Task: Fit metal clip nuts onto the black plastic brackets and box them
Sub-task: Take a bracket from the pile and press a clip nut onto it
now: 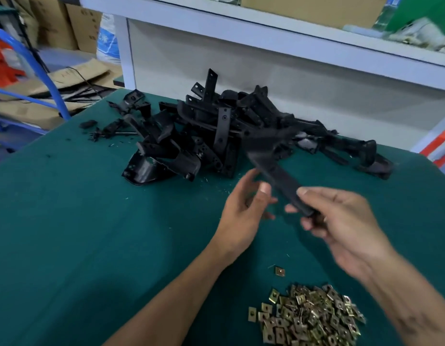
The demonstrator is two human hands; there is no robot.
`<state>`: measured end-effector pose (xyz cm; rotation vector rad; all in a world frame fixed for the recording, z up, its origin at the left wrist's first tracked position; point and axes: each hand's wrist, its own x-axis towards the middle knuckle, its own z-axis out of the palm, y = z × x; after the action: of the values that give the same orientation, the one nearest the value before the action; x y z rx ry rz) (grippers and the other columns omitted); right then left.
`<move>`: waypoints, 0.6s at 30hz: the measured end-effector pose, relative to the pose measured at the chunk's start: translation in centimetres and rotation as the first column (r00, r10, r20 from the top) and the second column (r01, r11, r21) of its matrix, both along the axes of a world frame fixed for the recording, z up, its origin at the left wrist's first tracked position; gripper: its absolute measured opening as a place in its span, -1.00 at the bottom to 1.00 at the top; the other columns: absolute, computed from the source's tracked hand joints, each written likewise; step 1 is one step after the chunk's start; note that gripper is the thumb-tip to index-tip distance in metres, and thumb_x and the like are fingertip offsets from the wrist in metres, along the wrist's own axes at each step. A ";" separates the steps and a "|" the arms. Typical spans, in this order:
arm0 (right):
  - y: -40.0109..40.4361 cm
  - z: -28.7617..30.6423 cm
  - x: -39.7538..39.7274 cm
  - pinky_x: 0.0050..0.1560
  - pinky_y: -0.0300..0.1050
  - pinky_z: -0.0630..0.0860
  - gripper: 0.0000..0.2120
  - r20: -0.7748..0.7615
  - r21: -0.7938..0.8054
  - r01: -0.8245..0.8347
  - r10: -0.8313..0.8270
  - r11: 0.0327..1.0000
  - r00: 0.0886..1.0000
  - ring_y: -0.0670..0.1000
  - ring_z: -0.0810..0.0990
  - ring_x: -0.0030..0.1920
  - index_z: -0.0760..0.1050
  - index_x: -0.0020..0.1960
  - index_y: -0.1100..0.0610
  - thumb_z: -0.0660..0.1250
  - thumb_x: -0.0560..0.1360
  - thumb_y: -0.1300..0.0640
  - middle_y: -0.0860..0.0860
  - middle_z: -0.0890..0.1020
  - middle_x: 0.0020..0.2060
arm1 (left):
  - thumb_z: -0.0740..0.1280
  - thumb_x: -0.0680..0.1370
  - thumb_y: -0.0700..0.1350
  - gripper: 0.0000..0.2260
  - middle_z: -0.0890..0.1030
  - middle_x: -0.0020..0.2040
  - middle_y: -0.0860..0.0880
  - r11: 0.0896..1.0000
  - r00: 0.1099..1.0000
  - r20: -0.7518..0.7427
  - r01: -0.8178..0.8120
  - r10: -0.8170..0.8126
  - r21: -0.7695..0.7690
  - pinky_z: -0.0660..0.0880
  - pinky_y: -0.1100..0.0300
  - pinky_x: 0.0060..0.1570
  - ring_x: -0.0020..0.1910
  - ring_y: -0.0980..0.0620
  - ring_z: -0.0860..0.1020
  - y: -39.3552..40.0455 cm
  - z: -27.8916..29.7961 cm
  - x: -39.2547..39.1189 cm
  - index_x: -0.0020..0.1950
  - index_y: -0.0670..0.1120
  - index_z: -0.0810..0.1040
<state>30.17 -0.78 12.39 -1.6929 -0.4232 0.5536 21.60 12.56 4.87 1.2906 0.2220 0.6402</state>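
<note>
A long black plastic bracket (271, 161) is held above the green table, blurred by motion. My right hand (341, 221) grips its near end, thumb on top and fingers curled underneath. My left hand (244, 203) hovers just left of the bracket with relaxed fingers, holding nothing I can see. A heap of black plastic brackets (216, 131) lies at the back of the table. A pile of brass-coloured metal clip nuts (309, 318) sits at the near right, with one loose nut (279, 271) just in front of it.
The green table (79, 221) has small black scraps (87, 124) at its back left. A white shelf unit (266, 53) rises behind the heap. Cardboard boxes (74, 23) and flattened cardboard lie on the floor at the left, beside a blue metal frame (41, 68).
</note>
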 end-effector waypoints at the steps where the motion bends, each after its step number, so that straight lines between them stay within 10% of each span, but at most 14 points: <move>1: 0.1 -0.7 -1.1 -0.52 -0.30 0.34 -0.88 -0.039 -0.016 -0.060 0.060 0.998 0.997 -0.04 0.54 -0.45 0.73 -0.07 0.13 0.42 0.56 0.14 0.17 0.75 -0.19 | 0.25 0.64 0.17 -0.56 0.62 0.18 -0.17 0.998 0.999 0.033 -0.025 0.027 -0.055 0.59 0.06 -0.04 0.05 -0.09 0.63 0.1 0.1 -0.1 0.36 -0.11 0.49; 5: 1.0 -2.8 -3.3 -0.42 -0.24 0.42 -0.84 0.174 -0.176 -0.215 0.245 0.961 0.954 -0.06 0.61 -0.40 0.71 -0.09 0.12 0.38 0.61 0.14 0.06 0.73 -0.29 | 0.21 0.66 0.15 -0.49 0.65 0.20 -0.24 0.893 0.985 0.083 -0.101 0.152 -0.438 0.59 0.08 -0.25 -0.06 -0.10 0.65 0.9 0.7 -0.1 0.33 -0.29 0.45; 9: 0.4 -3.6 -2.6 -0.52 -0.15 0.43 -0.74 0.623 -0.445 -0.094 0.384 0.890 0.682 -0.11 0.52 -0.53 0.72 -0.14 -0.01 0.37 0.56 -0.13 -0.06 0.67 -0.40 | 0.19 0.72 -0.01 -0.77 0.70 -0.06 -0.07 0.809 0.984 0.086 -0.079 0.159 -0.583 0.56 0.16 -0.28 -0.25 0.01 0.63 2.1 0.8 -0.4 0.16 -0.16 0.51; 13: -2.6 -4.0 0.0 -0.15 -0.40 0.50 -0.90 0.539 -0.230 -0.121 0.230 0.966 0.811 -0.18 0.67 -0.16 0.74 0.00 -0.03 0.49 0.52 0.12 -0.21 0.73 -0.19 | 0.20 0.72 -0.05 -0.88 0.63 -0.08 -0.02 0.800 0.985 0.173 0.102 0.002 -0.591 0.45 0.20 -0.35 -0.31 0.06 0.50 2.4 0.9 -0.8 0.08 -0.07 0.46; 18: -4.9 -5.2 0.5 -0.19 -0.34 0.45 -0.88 0.345 -0.432 -0.389 0.547 0.814 0.763 -0.13 0.59 -0.21 0.71 -0.04 -0.03 0.55 0.46 0.14 -0.13 0.66 -0.16 | 0.25 0.69 -0.13 -0.96 0.59 -0.05 0.03 0.847 0.965 0.124 0.263 -0.232 -0.463 0.35 0.24 -0.41 -0.28 0.09 0.45 2.3 0.7 -0.6 0.08 -0.02 0.48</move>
<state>30.69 -5.71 7.16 -2.0609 -1.1913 0.6154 20.99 14.88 5.56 0.8009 0.1434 0.3694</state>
